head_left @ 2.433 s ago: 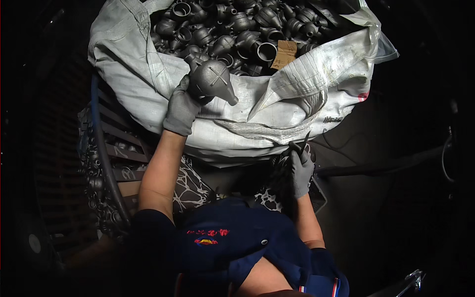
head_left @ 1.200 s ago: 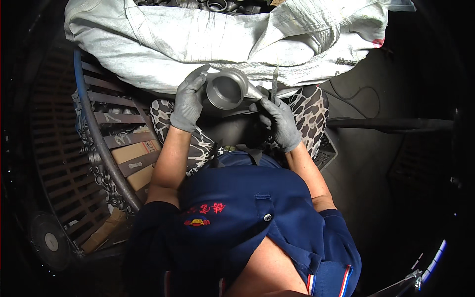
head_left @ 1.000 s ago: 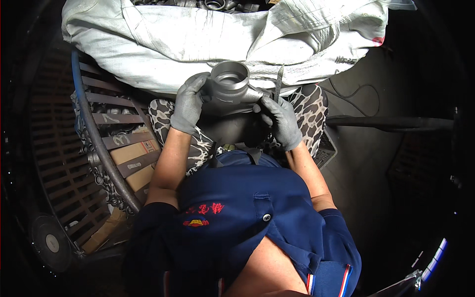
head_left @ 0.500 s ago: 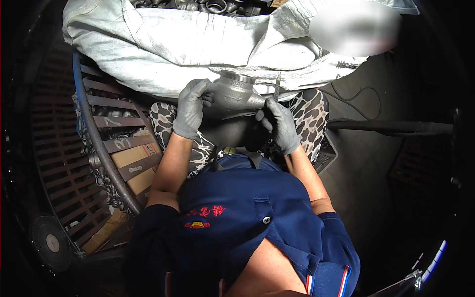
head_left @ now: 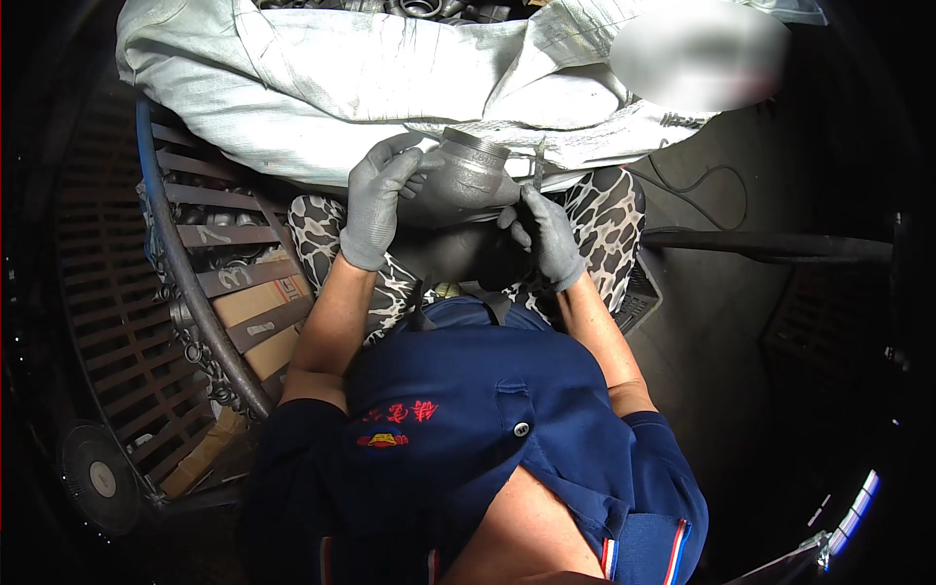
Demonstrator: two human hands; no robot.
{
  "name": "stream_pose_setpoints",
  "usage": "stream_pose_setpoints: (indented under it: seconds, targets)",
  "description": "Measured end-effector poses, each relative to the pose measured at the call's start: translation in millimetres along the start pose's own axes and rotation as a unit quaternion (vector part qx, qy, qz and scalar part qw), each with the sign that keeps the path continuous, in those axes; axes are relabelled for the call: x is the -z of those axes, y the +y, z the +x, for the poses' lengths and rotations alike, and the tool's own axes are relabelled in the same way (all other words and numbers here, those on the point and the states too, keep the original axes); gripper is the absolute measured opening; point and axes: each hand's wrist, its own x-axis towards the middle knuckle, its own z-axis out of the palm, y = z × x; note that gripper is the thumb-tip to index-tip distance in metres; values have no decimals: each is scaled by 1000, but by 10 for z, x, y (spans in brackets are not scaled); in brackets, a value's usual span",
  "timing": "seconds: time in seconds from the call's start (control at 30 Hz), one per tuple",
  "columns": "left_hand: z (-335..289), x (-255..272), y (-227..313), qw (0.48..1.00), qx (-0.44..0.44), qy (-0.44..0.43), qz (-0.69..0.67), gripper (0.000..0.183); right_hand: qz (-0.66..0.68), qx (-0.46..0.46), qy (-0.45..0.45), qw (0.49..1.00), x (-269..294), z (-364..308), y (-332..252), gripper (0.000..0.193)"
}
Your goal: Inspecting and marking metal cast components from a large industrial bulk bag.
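Observation:
A grey metal pipe fitting (head_left: 466,175) with a threaded round mouth facing up is held in front of me, above my lap. My left hand (head_left: 378,200), in a grey glove, grips its left side, thumb and fingers bent against it. At the fitting's narrower right end is my right hand (head_left: 546,234), also gloved and closed. A thin, dark, upright tool (head_left: 539,164), like a file or scraper, rises from this hand beside the fitting; its lower part is hidden by the fingers.
Across the front lies a large white woven sack (head_left: 331,83), with metal fittings (head_left: 419,8) beyond it. On the left, a slatted metal bin (head_left: 234,234) holds fittings and cardboard. A fan (head_left: 100,478) stands at lower left. A cable (head_left: 717,175) loops over the floor on the right.
The fitting has tilted and shifted a little, its mouth now slightly farther away and to the right. My left hand has moved up along its side, fingers higher. My right hand has barely moved.

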Motion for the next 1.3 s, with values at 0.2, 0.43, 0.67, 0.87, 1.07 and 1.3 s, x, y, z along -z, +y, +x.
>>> stream_pose_setpoints:
  seconds: [0.2,0.43,0.67,0.87,1.07,1.3]
  targets:
    - [-24,-123,-13,999,21,45,3,27,-236,91,128,959,214,-90,-20,33]
    - [-46,-241,77,999,1,51,17,29,-190,199,93,957,-16,-334,-618,34]
    - [-93,-339,113,998,-20,54,19,24,-49,340,46,938,-401,-50,-575,24]
    - [-72,-340,118,999,-10,50,7,17,-203,161,2,966,-240,-313,-625,24]
    - [-96,-585,368,998,-26,-59,-17,14,-126,318,175,923,377,-574,-736,41]
    - [-30,-1549,503,931,-30,-362,-21,32,-161,204,219,940,1173,-1177,-923,18]
